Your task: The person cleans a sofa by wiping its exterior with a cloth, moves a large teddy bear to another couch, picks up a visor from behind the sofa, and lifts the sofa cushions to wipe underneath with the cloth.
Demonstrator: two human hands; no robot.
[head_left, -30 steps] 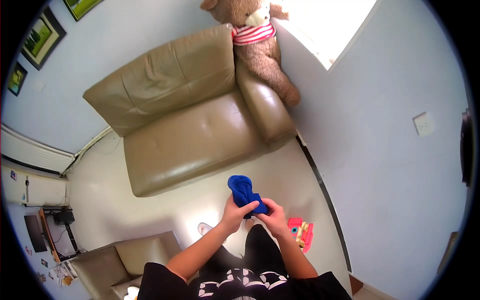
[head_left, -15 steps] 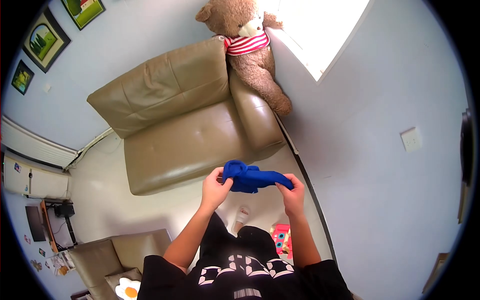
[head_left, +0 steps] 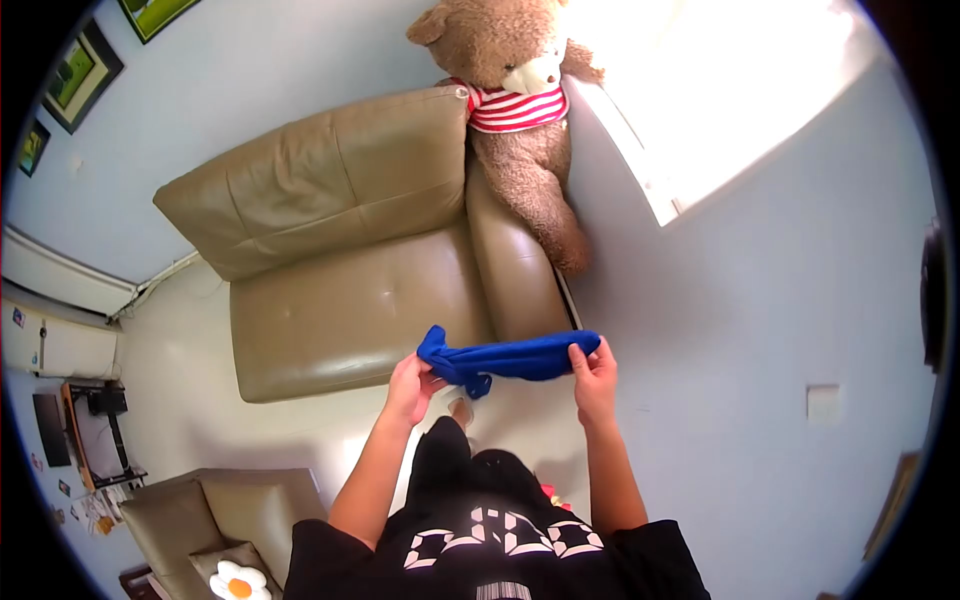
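Observation:
A piece of blue cloth point(head_left: 510, 360), bunched lengthwise, stretches between my two hands in front of the sofa. My left hand point(head_left: 408, 388) is closed on its left end, where a loose fold sticks up and another bit hangs below. At the right end, my right hand point(head_left: 594, 378) pinches the cloth between thumb and fingers. The exact kind of garment cannot be made out.
A brown leather sofa point(head_left: 350, 290) stands ahead, with a large teddy bear point(head_left: 525, 165) leaning at its right arm. A bright window point(head_left: 690, 100) is at upper right. Another sofa point(head_left: 250, 510) with a flower cushion point(head_left: 238, 580) stands lower left.
The blue cloth is drawn out longer, and my hands are farther apart. The rolled loop at its left end has opened into loose folds. My view has shifted, and the sofa appears nearer.

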